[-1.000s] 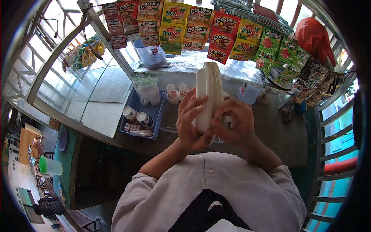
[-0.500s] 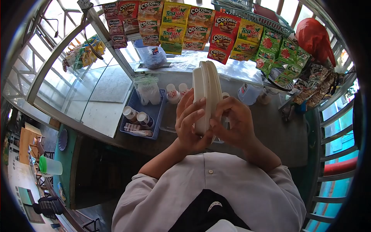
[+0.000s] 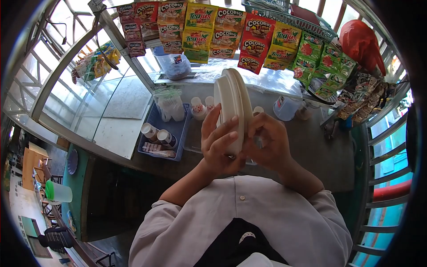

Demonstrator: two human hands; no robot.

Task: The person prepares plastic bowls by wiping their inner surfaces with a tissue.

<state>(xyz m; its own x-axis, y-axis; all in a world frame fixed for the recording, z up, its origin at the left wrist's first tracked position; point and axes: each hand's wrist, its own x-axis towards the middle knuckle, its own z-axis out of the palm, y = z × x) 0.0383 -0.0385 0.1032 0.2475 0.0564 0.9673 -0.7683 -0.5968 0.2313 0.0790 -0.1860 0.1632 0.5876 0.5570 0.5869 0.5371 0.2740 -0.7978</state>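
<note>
A pale, off-white lidded container (image 3: 233, 104) is held up on its edge in front of my chest, above the counter. My left hand (image 3: 221, 144) grips its left face and lower edge, with the fingers spread over the side. On the right side, my right hand (image 3: 269, 140) has its thumb and index finger bent at the container's rim, the fingers curled. Behind the container, white cups with red marks (image 3: 198, 108) stand on the dark counter (image 3: 311, 151).
A blue basket (image 3: 178, 150) with jars and a bag of plastic is at the left. Drink sachets (image 3: 199, 33) hang in strips across the top. A clear blue-tinted tub (image 3: 286, 108) stands right of the container. A glass case (image 3: 120, 107) borders the left.
The container has tilted and turned slightly, its top shifting left so that more of its left face shows. My right fingers have curled a little more at the rim.
</note>
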